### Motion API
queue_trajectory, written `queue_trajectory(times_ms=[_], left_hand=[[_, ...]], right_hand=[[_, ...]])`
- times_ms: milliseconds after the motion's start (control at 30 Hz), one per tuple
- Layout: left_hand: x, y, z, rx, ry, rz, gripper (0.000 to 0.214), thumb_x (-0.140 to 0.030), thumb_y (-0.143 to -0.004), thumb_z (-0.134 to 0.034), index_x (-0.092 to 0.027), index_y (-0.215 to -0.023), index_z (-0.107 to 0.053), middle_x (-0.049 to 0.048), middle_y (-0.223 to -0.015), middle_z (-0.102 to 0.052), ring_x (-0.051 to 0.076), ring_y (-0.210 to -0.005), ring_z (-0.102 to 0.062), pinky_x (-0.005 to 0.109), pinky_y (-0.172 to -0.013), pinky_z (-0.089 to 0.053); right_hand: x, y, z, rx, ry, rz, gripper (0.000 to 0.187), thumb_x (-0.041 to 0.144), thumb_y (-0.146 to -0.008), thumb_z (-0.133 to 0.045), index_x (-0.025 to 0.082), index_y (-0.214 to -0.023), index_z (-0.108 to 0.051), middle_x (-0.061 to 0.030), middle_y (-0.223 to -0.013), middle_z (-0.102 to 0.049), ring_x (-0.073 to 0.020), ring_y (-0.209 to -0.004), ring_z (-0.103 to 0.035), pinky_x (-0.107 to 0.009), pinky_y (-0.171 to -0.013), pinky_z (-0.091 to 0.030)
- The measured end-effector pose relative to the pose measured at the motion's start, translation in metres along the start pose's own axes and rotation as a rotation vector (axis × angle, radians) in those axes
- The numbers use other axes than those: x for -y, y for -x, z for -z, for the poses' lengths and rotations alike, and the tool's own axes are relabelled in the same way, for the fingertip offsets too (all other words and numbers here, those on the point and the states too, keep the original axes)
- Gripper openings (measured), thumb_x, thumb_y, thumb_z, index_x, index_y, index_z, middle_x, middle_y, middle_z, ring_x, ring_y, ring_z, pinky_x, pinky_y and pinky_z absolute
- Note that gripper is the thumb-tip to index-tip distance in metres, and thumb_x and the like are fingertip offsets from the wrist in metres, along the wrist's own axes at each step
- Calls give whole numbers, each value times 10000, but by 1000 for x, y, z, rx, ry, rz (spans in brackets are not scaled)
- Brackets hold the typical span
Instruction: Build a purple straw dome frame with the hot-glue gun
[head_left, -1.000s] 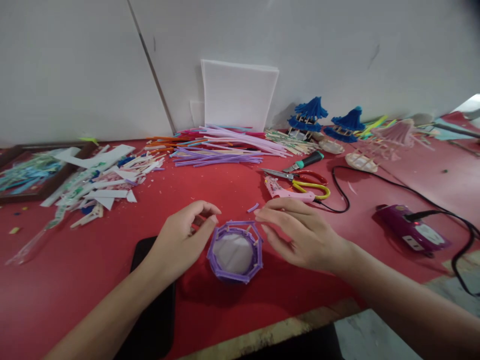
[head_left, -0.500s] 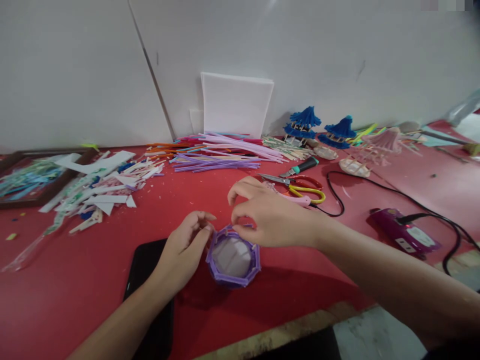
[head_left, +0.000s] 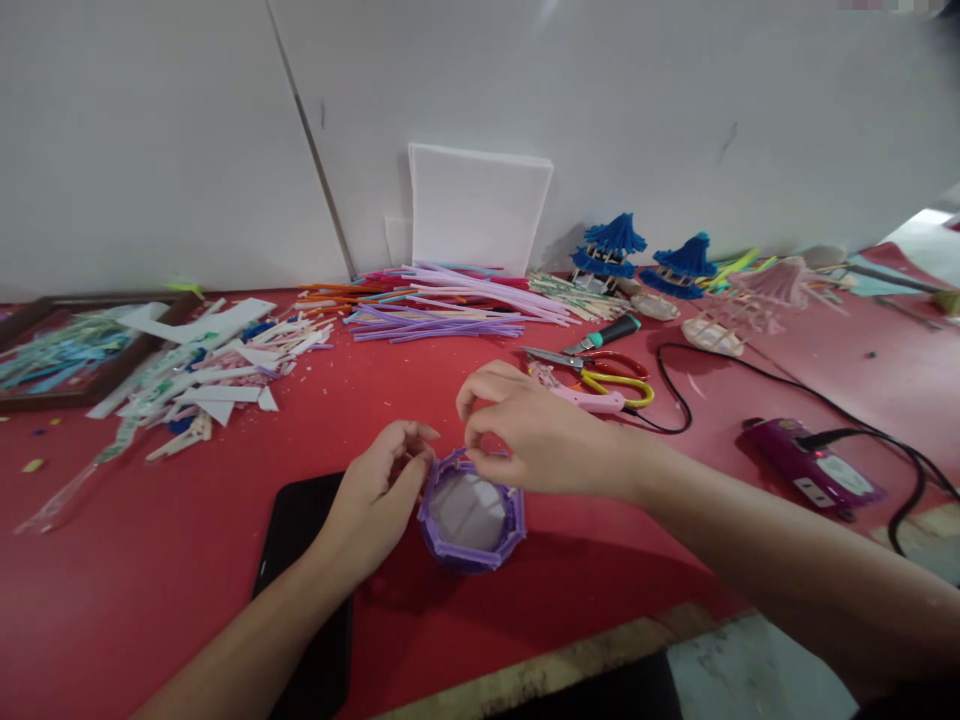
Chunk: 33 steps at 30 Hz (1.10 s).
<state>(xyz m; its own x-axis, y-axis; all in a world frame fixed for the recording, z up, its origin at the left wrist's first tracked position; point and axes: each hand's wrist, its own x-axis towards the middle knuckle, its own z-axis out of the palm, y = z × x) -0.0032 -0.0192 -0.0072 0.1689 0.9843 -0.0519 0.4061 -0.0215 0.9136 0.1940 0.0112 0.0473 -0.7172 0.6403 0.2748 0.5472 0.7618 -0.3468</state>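
A small purple octagonal piece [head_left: 472,562], rimmed with pipe-cleaner-like strips around a pale, shiny centre, sits on the red table in front of me. My left hand [head_left: 382,490] is at its left side, fingers curled and thumb tip against the rim. Over the far right part of the rim, my right hand [head_left: 517,430] has its thumb and index finger pinched together. Whatever is between those fingertips is too small to make out. Beside my left forearm lies a black phone-like slab [head_left: 296,515].
Purple pipe cleaners [head_left: 442,325] are heaped by the wall. Scissors [head_left: 615,385], a pink-handled tool [head_left: 592,400] and a utility knife [head_left: 607,333] lie beyond my right hand. A black cord [head_left: 750,368] runs to a purple power strip [head_left: 810,465]. Scraps [head_left: 210,380] cover the left.
Both hands stay close to the octagonal piece with almost no change of pose. The whole view has shifted slightly, so things appear a little farther right.
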Motion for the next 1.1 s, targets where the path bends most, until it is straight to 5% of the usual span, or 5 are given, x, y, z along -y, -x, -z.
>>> queue_trajectory(times_ms=[267,433,700,1100], left_hand=[[-3,0,0,-1,34,27,200,-314,-872,-446,-213,-986,-575,3,-827,-622,163,-706,-586,300,-648,-470],[-3,-1,1,-90,87,-7,185,-257,-877,-402,-211,-905,-580,1,-814,-626,140,-656,-573,276,-615,-466],[1,-6,2,-258,142,-46,136,-303,-897,-409,-215,-850,-502,-57,-647,-452,103,-497,-453,240,-494,-415],[2,-4,8,-323,17,-17,134,-265,-881,-394,-227,-852,-519,-40,-716,-488,120,-569,-501,274,-593,-433]], right_hand=[[1,1,8,16,-2,-10,79,151,-815,-663,145,-757,-716,-80,-950,-621,-205,-948,-538,-366,-892,-428],[-13,18,17,-132,-74,-51,120,208,-848,-644,172,-957,-679,-81,-985,-610,-198,-960,-557,-368,-885,-448],[-27,46,-11,-264,-214,-28,100,211,-865,-628,206,-954,-674,-66,-950,-642,-181,-909,-598,-363,-845,-494],[-27,45,-26,-366,-250,-9,84,181,-851,-643,214,-895,-707,-49,-861,-685,-171,-838,-623,-342,-774,-511]])
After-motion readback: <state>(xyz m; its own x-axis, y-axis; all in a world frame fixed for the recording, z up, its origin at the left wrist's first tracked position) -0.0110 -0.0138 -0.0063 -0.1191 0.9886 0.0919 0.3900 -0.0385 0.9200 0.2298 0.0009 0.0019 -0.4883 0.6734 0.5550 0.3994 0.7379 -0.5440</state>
